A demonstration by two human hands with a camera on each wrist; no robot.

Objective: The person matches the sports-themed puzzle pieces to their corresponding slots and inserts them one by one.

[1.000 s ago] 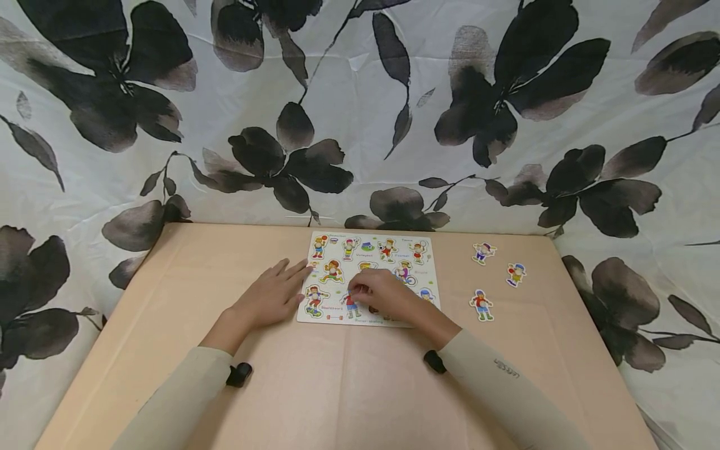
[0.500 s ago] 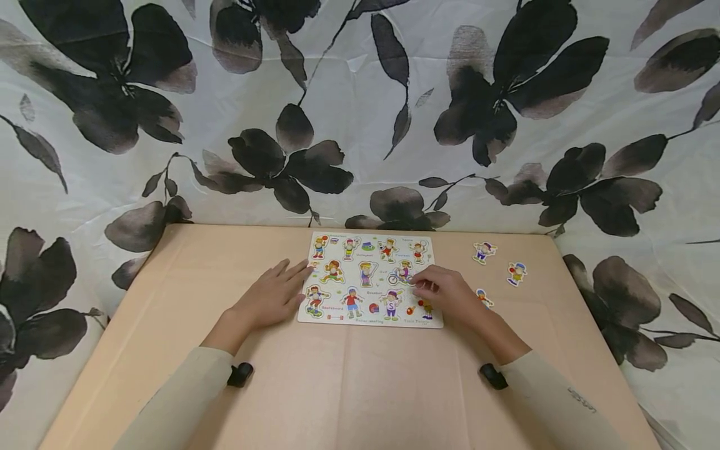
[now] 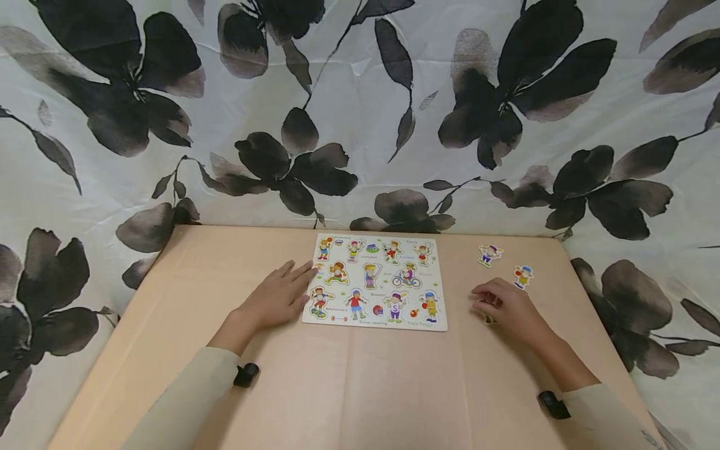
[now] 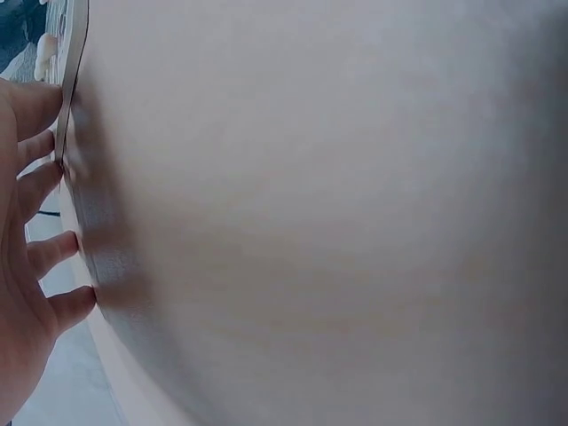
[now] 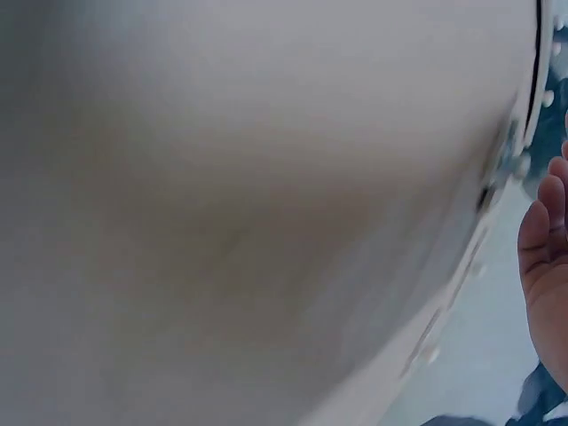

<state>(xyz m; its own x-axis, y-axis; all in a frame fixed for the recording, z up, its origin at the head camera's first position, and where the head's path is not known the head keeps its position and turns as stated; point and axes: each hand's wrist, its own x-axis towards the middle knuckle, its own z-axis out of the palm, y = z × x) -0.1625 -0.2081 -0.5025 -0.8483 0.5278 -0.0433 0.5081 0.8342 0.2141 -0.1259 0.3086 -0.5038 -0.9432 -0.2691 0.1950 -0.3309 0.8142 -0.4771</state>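
A white picture puzzle board (image 3: 365, 300) with cartoon sports figures lies on the table. My left hand (image 3: 281, 292) rests at its left edge with fingers extended; in the left wrist view the spread fingertips (image 4: 75, 306) meet the board and table. To the right of the board, my right hand (image 3: 512, 309) is over a puzzle piece (image 3: 489, 320), loosely bent and covering most of it. Behind that hand lie two more pieces, one in a purple cap (image 3: 489, 255) and one in red and blue (image 3: 522, 277). In the right wrist view, small pale knobs stand up from the pieces.
The table (image 3: 394, 387) has a tan covering and ends at a far edge just behind the board. A white cloth with dark flowers (image 3: 394, 144) hangs behind it. Dark wrist cameras (image 3: 554, 405) sit at both sleeves.
My right hand has moved right, from above the board to the loose piece beside it, uncovering the figures in the board. The left hand stays at the board's edge.
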